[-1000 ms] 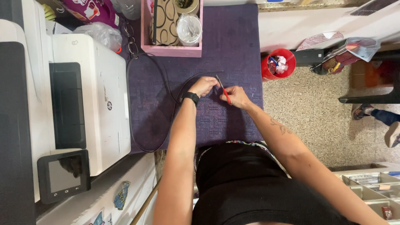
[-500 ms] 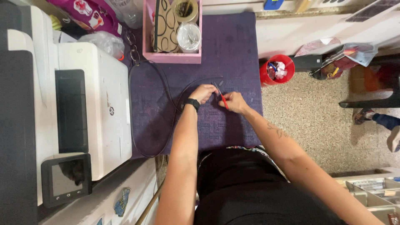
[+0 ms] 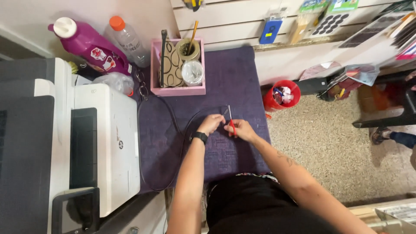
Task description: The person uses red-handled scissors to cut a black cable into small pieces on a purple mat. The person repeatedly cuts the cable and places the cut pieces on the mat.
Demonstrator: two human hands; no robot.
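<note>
Over the purple cloth-covered table (image 3: 234, 78), my right hand (image 3: 241, 129) grips red-handled scissors (image 3: 230, 119), their metal blades pointing up and away from me. My left hand (image 3: 211, 123), with a black band on its wrist, pinches something small next to the blades; what it is stays too small to tell. A black cable (image 3: 173, 117) loops across the cloth just left of and behind my hands.
A pink box (image 3: 177, 90) holding tape rolls and a cup stands at the back. A white printer (image 3: 104, 143) fills the left side, with bottles (image 3: 93, 45) behind it. A red bucket (image 3: 282, 96) sits on the speckled floor to the right. Someone's foot (image 3: 392, 136) shows far right.
The view has shifted, showing more of the back wall and bottles. My hands stay together at the same spot on the cloth; the scissors now point more upright.
</note>
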